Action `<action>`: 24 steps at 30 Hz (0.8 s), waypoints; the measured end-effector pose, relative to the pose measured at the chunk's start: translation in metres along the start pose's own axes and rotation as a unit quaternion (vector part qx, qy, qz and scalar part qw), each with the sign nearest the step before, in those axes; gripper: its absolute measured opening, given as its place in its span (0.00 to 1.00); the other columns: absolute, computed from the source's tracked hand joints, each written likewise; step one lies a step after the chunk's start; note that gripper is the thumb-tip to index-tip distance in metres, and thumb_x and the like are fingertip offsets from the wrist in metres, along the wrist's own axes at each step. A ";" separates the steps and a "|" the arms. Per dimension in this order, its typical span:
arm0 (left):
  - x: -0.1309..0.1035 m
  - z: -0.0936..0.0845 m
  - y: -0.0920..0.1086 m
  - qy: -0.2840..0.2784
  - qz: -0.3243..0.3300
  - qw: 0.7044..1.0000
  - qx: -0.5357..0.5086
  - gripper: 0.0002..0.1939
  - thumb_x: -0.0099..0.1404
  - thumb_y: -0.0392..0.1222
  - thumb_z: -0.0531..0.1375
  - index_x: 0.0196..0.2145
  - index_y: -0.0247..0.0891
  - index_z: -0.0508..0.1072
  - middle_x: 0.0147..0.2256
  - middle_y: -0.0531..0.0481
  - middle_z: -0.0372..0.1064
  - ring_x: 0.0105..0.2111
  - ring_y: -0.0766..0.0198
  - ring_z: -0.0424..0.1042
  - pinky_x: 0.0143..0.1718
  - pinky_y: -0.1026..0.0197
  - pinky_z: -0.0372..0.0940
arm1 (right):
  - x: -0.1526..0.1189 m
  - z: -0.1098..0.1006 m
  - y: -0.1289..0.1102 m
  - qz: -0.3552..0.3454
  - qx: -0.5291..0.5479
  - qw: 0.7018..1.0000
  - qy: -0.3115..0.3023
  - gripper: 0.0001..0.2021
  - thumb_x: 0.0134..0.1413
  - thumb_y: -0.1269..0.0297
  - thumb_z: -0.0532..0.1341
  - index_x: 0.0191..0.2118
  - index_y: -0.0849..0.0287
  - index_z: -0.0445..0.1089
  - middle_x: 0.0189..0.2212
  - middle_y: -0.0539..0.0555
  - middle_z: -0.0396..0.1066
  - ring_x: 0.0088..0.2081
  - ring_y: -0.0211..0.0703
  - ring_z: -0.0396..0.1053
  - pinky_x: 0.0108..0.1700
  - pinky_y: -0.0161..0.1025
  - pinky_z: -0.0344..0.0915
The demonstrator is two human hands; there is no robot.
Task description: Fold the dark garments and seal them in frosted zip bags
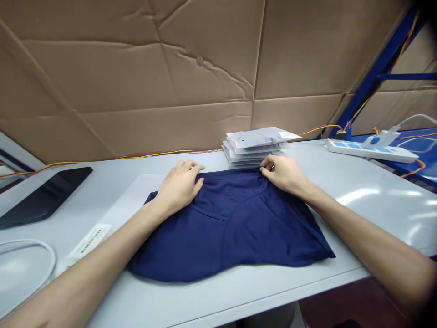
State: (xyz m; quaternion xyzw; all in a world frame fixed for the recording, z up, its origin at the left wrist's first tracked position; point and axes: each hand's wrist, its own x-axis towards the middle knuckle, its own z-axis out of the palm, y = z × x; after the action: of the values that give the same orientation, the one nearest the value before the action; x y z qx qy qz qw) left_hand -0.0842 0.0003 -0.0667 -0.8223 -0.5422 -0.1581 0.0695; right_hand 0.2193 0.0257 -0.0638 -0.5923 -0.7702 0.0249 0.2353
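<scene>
A navy blue garment (205, 241) of smooth, thin cloth lies spread on the table, with curved seams across it and a wavy near edge; its exact kind is unclear. My left hand (180, 184) rests on its upper left part, thumb and index finger apart on the cloth. At the upper right corner, my right hand (282, 173) pinches the garment's far edge between thumb and fingers. Just behind that edge is a stack of flat, translucent packets (256, 141). To the left, partly behind my left forearm, lies a clear plastic bag (126, 200) with a white barcode label (91, 240).
A dark tablet-like slab (48, 196) lies at the left, with a white cable (51, 255) nearer me. A power strip (372, 150) with plugs sits at the right. Behind the table (211, 296) stands a cardboard wall (136, 82), with red and yellow wires along its foot.
</scene>
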 end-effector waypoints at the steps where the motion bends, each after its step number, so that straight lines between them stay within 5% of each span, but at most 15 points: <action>1: 0.000 0.000 0.000 -0.003 -0.013 1.000 0.004 0.18 0.69 0.44 0.52 0.52 0.37 0.72 0.52 0.39 0.70 0.54 0.46 0.65 0.55 0.44 0.63 | 0.000 -0.001 0.000 -0.008 0.007 1.000 0.011 0.06 0.56 0.67 0.59 0.36 0.58 0.74 0.35 0.57 0.79 0.36 0.49 0.75 0.38 0.42 0.67; 6: 0.002 -0.004 -0.002 0.011 -0.056 0.998 -0.009 0.12 0.66 0.44 0.54 0.42 0.39 0.73 0.41 0.42 0.75 0.50 0.46 0.69 0.50 0.46 0.66 | -0.002 -0.003 0.002 -0.066 0.036 0.992 0.106 0.05 0.57 0.66 0.59 0.37 0.57 0.73 0.34 0.55 0.75 0.35 0.47 0.72 0.41 0.44 0.68; 10: 0.001 -0.020 -0.005 0.051 -0.074 0.989 -0.114 0.08 0.62 0.43 0.55 0.37 0.41 0.69 0.40 0.46 0.75 0.45 0.52 0.73 0.48 0.52 0.66 | -0.006 -0.012 0.004 -0.142 0.007 0.971 0.192 0.04 0.54 0.65 0.61 0.34 0.57 0.72 0.38 0.58 0.71 0.43 0.52 0.69 0.48 0.49 0.67; 14: -0.006 -0.041 -0.002 -0.030 -0.036 0.969 -0.244 0.11 0.65 0.47 0.54 0.42 0.42 0.71 0.40 0.51 0.77 0.43 0.56 0.74 0.49 0.55 0.66 | -0.013 -0.028 0.004 -0.215 0.021 0.973 0.087 0.05 0.53 0.66 0.59 0.27 0.55 0.68 0.34 0.53 0.75 0.42 0.50 0.68 0.50 0.47 0.64; 17: -0.010 -0.047 0.002 -0.108 -0.006 0.962 -0.252 0.15 0.70 0.48 0.50 0.43 0.45 0.76 0.36 0.54 0.79 0.44 0.57 0.74 0.50 0.55 0.64 | -0.017 -0.033 0.003 -0.172 0.001 0.985 -0.023 0.12 0.58 0.63 0.57 0.23 0.55 0.68 0.26 0.52 0.72 0.35 0.47 0.68 0.41 0.43 0.63; 24: -0.009 -0.035 0.003 -0.072 0.035 0.986 -0.149 0.18 0.70 0.50 0.51 0.43 0.45 0.80 0.35 0.50 0.78 0.43 0.54 0.73 0.48 0.53 0.65 | -0.015 -0.023 0.007 -0.135 -0.042 0.989 -0.046 0.19 0.64 0.55 0.54 0.26 0.54 0.72 0.27 0.54 0.74 0.33 0.47 0.69 0.39 0.43 0.62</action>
State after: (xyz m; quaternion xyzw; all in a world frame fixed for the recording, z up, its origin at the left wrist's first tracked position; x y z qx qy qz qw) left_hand -0.0914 -0.0190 -0.0368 -0.8512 -0.4869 -0.1752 -0.0878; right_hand 0.2374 0.0087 -0.0501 -0.4907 -0.8533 -0.0118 0.1759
